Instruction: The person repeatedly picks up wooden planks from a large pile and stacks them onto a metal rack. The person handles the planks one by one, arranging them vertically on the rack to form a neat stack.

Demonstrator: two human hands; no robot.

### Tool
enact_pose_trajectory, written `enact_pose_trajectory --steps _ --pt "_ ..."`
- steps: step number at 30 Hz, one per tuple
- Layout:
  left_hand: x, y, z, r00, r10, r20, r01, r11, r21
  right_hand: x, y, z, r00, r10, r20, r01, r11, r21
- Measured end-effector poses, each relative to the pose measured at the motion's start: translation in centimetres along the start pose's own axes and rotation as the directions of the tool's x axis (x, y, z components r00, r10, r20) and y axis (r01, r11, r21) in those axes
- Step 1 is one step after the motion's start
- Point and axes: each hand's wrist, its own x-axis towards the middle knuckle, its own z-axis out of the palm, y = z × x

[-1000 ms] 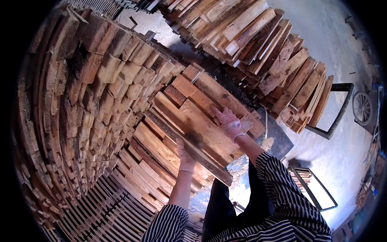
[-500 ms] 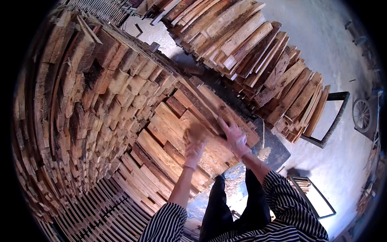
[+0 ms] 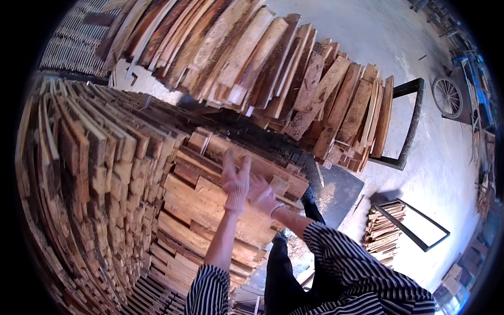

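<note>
My left hand (image 3: 236, 181), in a pale knitted glove, reaches over the far side of a low stack of rough boards (image 3: 194, 197). Its fingers are stretched out and apart, with nothing visibly held. Just right of it and partly overlapped, my right hand (image 3: 264, 197) wears the same kind of glove; motion smears its fingers. Beyond both hands, a long brown board (image 3: 273, 170) lies along the stack's far edge. Whether either hand touches the wood cannot be made out.
A tall stack of planks (image 3: 100, 173) rises on the left. Past a dark gap lies a long pile of loose boards (image 3: 252, 58). Black metal frames (image 3: 412, 126) stand at right, with a spoked wheel (image 3: 447, 97) farther off. Sawdust (image 3: 328, 194) lies near my legs.
The view has swung round. My right hand has come off the long board at the far edge and moved left, close beside my left hand. My left hand's fingers now reach farther out.
</note>
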Motion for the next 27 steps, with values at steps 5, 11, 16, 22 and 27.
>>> enact_pose_trajectory --steps 5,11,16,22,27 --pt "11.6 5.0 10.9 0.982 0.098 0.159 -0.156 0.900 0.408 -1.5 2.0 -0.5 0.996 -0.017 -0.088 0.049 0.928 0.370" --pt "19.8 4.7 17.4 0.978 -0.046 0.204 -0.164 0.438 0.884 -7.5 6.8 -5.0 0.976 0.217 -0.018 -0.154 0.746 0.648" --pt "23.1 5.0 16.5 0.910 -0.137 0.392 -0.289 0.470 0.834 -9.5 10.9 -7.2 0.932 0.324 -0.163 -0.083 0.627 0.775" --pt "7.0 13.2 10.8 0.690 -0.043 0.722 -0.019 0.997 0.078 -3.7 17.3 -16.0 0.823 0.542 -0.173 0.194 0.019 0.981" --pt "6.7 12.0 11.4 0.623 -0.168 0.764 0.235 0.972 0.022 -4.7 21.4 -18.5 0.704 0.702 0.112 0.179 -0.327 0.928"
